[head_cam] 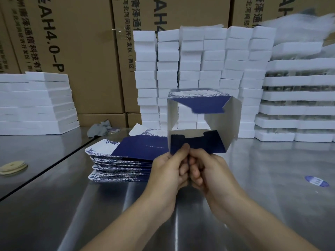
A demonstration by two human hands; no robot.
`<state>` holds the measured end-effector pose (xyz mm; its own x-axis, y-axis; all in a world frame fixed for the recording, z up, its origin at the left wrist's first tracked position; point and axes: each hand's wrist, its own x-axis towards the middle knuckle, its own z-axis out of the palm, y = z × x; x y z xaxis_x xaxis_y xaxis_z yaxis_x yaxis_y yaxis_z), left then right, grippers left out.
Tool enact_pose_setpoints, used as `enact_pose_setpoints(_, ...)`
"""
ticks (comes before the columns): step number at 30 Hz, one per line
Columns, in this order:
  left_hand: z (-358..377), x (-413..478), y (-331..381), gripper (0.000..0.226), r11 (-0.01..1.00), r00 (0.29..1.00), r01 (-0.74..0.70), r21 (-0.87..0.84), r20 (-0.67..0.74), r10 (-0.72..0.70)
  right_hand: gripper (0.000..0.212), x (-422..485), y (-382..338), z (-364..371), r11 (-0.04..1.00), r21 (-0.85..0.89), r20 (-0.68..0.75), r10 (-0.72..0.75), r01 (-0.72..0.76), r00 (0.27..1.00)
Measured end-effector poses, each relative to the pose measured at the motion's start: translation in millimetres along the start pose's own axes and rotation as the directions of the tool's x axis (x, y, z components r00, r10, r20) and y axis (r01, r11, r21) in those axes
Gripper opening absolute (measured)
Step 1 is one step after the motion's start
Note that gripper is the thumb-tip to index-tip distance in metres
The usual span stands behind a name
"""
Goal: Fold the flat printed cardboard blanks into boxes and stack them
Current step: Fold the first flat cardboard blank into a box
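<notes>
Above the steel table (pixel 272 160), a half-opened box (pixel 203 122) (blue-printed) is gripped at its lower flap by left hand (pixel 168 169) and right hand (pixel 208 171); flat blanks (pixel 119 160) are stacked alongside.

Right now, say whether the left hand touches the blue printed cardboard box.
Touching: head view shows the left hand pinching the blue printed cardboard box by its lower flap.

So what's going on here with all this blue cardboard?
A person is folding a printed blank into a box. The left hand and right hand pinch the lower flap of a half-opened box, held above the steel table; it forms a square tube, end flaps not yet tucked. A stack of flat blanks lies just to its left. White foam blocks are piled behind, before brown cartons.
</notes>
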<state>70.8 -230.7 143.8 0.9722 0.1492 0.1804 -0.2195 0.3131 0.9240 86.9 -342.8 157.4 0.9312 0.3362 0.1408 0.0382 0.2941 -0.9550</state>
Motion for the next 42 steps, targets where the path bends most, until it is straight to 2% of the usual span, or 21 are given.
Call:
enact_pose_setpoints(5, -1.0, 2.7, 1.2, 0.049, 1.0, 1.0, -0.015, -0.001, -0.013, 0.015, 0.05, -1.2, 0.4, -2.0, 0.994, -0.101, 0.024, -0.03, 0.033, 0.999)
enact_pose_setpoints(9, -2.3, 3.2, 2.9, 0.041, 1.0, 0.998, 0.009, -0.013, -0.064, -0.01, 0.045, 2.7, 2.0, -3.3, 1.0, 0.009, -0.09, 0.005, -0.005, 0.996)
enact_pose_setpoints(14, -4.3, 4.3, 4.6, 0.034, 0.999, 0.993, 0.03, -0.039, -0.109, -0.034, 0.046, 5.7, 1.3, -2.5, 0.999, -0.03, -0.135, -0.025, 0.021, 0.991)
enact_pose_setpoints(20, 1.8, -2.4, -3.7, 0.046, 0.999, 0.999, 0.042, -0.004, -0.028, -0.043, 0.047, 4.9, 4.7, -1.5, 1.0, -0.013, -0.102, -0.015, 0.013, 0.995)
enact_pose_setpoints(23, 4.4, -3.1, -4.1, 0.055, 0.998, 0.999, 0.009, 0.061, -0.042, -0.006, 0.048, 2.9, 5.2, 1.2, 1.0, -0.022, -0.065, -0.008, 0.006, 0.998)
enact_pose_setpoints(28, 1.6, 0.1, -0.7, 0.05, 0.998, 0.998, -0.009, 0.061, -0.066, 0.013, 0.053, 6.6, 1.2, -3.4, 0.999, -0.032, -0.108, 0.041, -0.045, 0.993)
enact_pose_setpoints(31, 1.3, -0.9, -0.4, 0.046, 0.997, 0.998, 0.001, 0.077, -0.069, 0.004, 0.047, 7.7, 0.8, -6.9, 0.998, -0.061, -0.109, 0.001, -0.008, 0.994)
enact_pose_setpoints(34, 1.1, 1.7, 0.3, 0.046, 1.0, 0.993, 0.003, 0.009, -0.122, -0.001, 0.042, 10.1, 0.8, -8.2, 0.998, -0.07, -0.115, -0.007, -0.001, 0.993)
enact_pose_setpoints(37, -0.6, 7.0, -1.9, 0.043, 1.0, 0.983, -0.002, 0.018, -0.185, 0.005, 0.039, 12.3, -0.1, -9.7, 0.996, -0.083, -0.15, 0.017, -0.029, 0.989)
enact_pose_setpoints(42, -5.5, 12.6, -2.1, 0.044, 1.0, 0.973, -0.004, -0.005, -0.231, 0.003, 0.037, 12.2, -1.0, -15.1, 0.994, -0.108, -0.23, -0.053, 0.029, 0.972)
